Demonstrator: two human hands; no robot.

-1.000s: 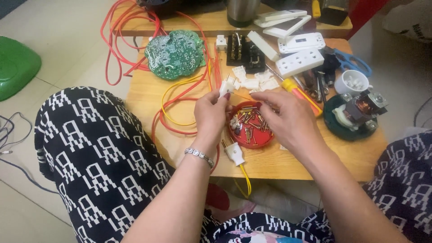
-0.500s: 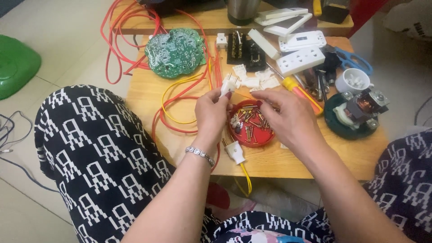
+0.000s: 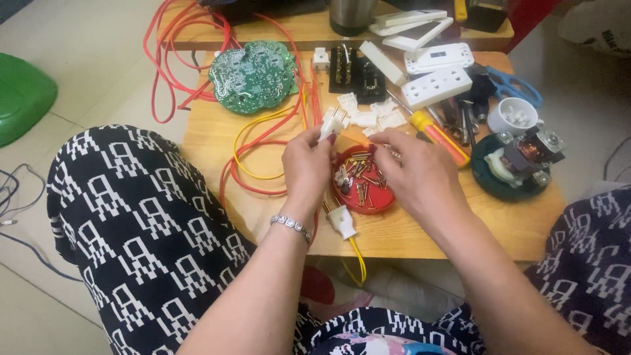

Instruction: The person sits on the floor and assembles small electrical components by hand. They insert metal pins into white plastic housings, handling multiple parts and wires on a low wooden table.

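— Counter, wooden and low, carries the larger items: a green circuit board, red and yellow wires, a white socket strip, a small motor on a dark base. Status of the hands?

— Left hand is pinched shut on a small white plug part, raised just above the counter beside the red dish. Right hand hovers over that dish of brass screws and pins; its grip is curled, but whether it grasps anything cannot be told.

— Handling of the plug part?

— Judged light, rigid plastic, not fragile, though the prongs look easy to bend. Best held by the white body, as now.

— Orientation?

— Long axis tilts up and to the right; prongs point away from the person, toward the far edge.

— Smallest items?

— A white plug on a yellow cord lies near the front edge.
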